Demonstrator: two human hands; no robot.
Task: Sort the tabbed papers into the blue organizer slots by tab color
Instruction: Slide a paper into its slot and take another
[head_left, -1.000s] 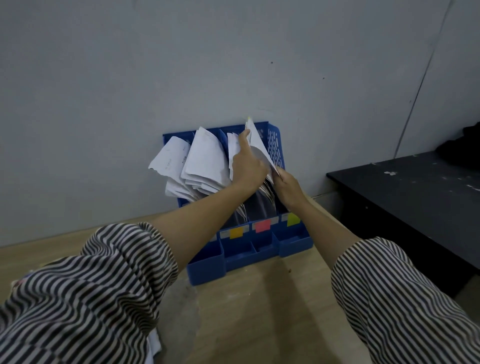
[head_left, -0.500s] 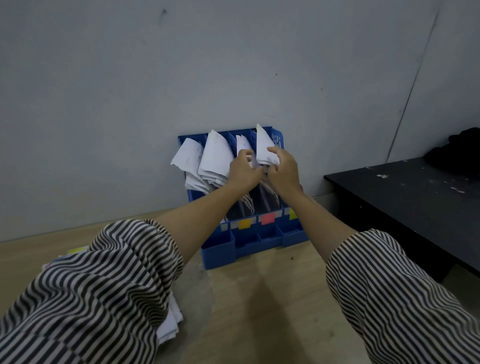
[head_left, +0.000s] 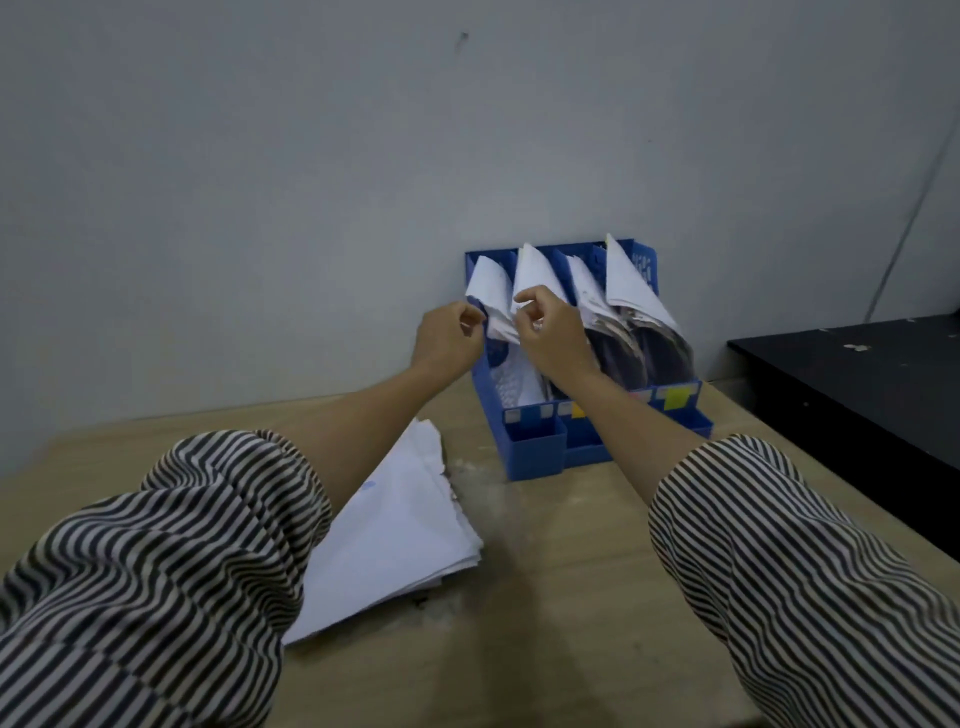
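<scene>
The blue organizer (head_left: 535, 449) stands against the wall on the wooden table, its slots filled with white papers leaning left. Coloured labels mark its front, a yellow label (head_left: 674, 399) at the far right. My left hand (head_left: 448, 340) and my right hand (head_left: 551, 332) are both at the leftmost slots. Each pinches the edge of the papers in the left slot (head_left: 491, 291). A stack of white papers (head_left: 395, 525) lies flat on the table to the left, partly under my left forearm.
The wooden table (head_left: 545, 597) runs to a grey wall right behind the organizer. A black table (head_left: 852, 374) stands lower at the right, with small white scraps on it. My striped sleeves fill the near corners.
Both hands moved left from the right-hand slots to the leftmost slots. The view swung left and down, so the stack on the table now shows fully.
</scene>
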